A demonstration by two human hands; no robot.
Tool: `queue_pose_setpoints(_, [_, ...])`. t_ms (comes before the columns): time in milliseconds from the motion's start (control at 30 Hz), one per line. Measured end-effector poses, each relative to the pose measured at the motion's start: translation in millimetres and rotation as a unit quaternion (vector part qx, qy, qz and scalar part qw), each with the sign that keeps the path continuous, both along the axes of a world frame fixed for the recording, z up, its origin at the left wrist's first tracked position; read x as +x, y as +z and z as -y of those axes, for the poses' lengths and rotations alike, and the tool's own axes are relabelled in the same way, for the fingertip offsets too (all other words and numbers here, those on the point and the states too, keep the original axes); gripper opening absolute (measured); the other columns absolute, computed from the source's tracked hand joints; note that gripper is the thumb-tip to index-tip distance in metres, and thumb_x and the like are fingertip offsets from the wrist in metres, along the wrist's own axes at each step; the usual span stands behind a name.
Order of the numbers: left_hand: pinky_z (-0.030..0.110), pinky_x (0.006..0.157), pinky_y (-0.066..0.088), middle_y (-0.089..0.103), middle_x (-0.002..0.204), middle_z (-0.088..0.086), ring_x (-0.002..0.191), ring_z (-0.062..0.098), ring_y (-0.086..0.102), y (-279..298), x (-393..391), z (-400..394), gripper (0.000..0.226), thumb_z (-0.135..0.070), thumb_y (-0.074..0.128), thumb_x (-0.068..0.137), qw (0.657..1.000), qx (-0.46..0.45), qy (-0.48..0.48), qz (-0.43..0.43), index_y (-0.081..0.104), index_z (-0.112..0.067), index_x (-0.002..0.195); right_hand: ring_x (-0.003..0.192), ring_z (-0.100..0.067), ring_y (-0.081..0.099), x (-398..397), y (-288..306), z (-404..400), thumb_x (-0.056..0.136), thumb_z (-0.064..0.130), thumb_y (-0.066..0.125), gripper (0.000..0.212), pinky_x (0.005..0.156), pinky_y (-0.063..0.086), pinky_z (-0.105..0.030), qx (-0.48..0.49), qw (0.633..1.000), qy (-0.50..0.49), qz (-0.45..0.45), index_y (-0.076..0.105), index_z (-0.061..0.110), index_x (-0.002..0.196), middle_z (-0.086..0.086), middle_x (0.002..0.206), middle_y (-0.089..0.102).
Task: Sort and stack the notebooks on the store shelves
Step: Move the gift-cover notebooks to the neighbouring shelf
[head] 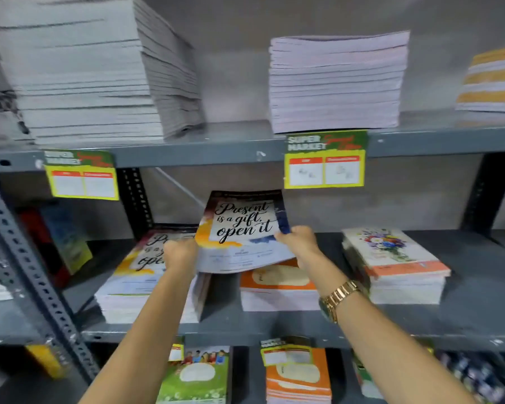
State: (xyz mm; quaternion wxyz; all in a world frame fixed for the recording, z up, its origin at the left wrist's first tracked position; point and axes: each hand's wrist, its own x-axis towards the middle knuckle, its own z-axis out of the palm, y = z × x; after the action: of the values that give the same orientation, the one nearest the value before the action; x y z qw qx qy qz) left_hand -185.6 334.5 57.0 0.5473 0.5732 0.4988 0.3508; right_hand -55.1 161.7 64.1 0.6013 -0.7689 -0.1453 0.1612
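Both hands pinch one bundle of notebooks (241, 233) whose top cover reads "Present is a gift, open it". The left hand (179, 253) has its grip closed on the bundle's lower left edge; the right hand (299, 240) has its grip closed on the right edge, fingers curled over the blue corner of the cover. A gold watch (337, 298) sits on the right wrist. The bundle is tilted, far edge raised, and held above the middle shelf (274, 325), between two piles.

Just below and to the left lies a stack with the same cover (146, 275), partly hidden by the left forearm. Under the bundle's right side sits an orange-covered stack (274, 287). Further right, apart from it, rests a floral-covered stack (394, 266).

On the upper shelf (231, 150) stand a tall grey pile (88, 71), a shorter pale pile (336, 83) and, at the right edge, a yellow-striped pile (493, 80). Two green and yellow price tags (325, 160) hang from that shelf's front edge. Below the middle shelf, green-covered notebooks (196, 377) and orange notebooks (298, 377) show.
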Motion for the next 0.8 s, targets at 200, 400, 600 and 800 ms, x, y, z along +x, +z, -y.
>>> queue_pose_setpoints(200, [0.035,0.074,0.043,0.060,0.084,0.012,0.092,0.036,0.058,-8,-67,-67,0.019,0.001,0.051,0.085,0.995,0.070,0.059,-0.034,0.069,-0.003,0.089,0.089,-0.025,0.053,-44,-25,-82,0.085,-0.018,0.047,0.021,0.062,0.043,-0.030,0.078,0.976,0.115,-0.170,0.053,0.001,0.089,-0.013,0.089,0.056])
queue_pose_setpoints(400, [0.042,0.086,0.049,0.065,0.114,0.023,0.102,0.039,0.059,-19,-103,-122,0.027,0.001,0.050,0.087,0.988,0.099,0.083,-0.088,0.066,-0.002,0.108,0.090,-0.022,0.055,-86,-52,-140,0.081,-0.024,0.046,0.027,0.069,0.046,-0.025,0.053,0.980,0.146,-0.122,0.061,-0.002,0.085,-0.011,0.090,0.063])
queue_pose_setpoints(600, [0.039,0.087,0.047,0.065,0.115,0.021,0.107,0.037,0.058,-49,-110,-147,0.032,0.004,0.047,0.089,0.977,0.158,0.016,-0.140,0.059,0.004,0.119,0.070,-0.014,0.057,-103,-76,-157,0.077,-0.006,0.061,0.010,0.056,0.042,-0.020,-0.045,0.994,0.098,-0.007,0.063,0.001,0.085,-0.012,0.088,0.068])
queue_pose_setpoints(800, [0.044,0.076,0.053,0.067,0.108,0.021,0.099,0.038,0.060,-68,-117,-142,0.036,-0.001,0.048,0.086,0.928,0.253,-0.024,-0.274,0.052,-0.004,0.122,0.106,-0.021,0.058,-110,-72,-150,0.080,0.005,0.069,0.043,0.087,0.048,-0.025,-0.116,0.975,0.059,0.179,0.056,0.005,0.121,-0.008,0.114,0.061])
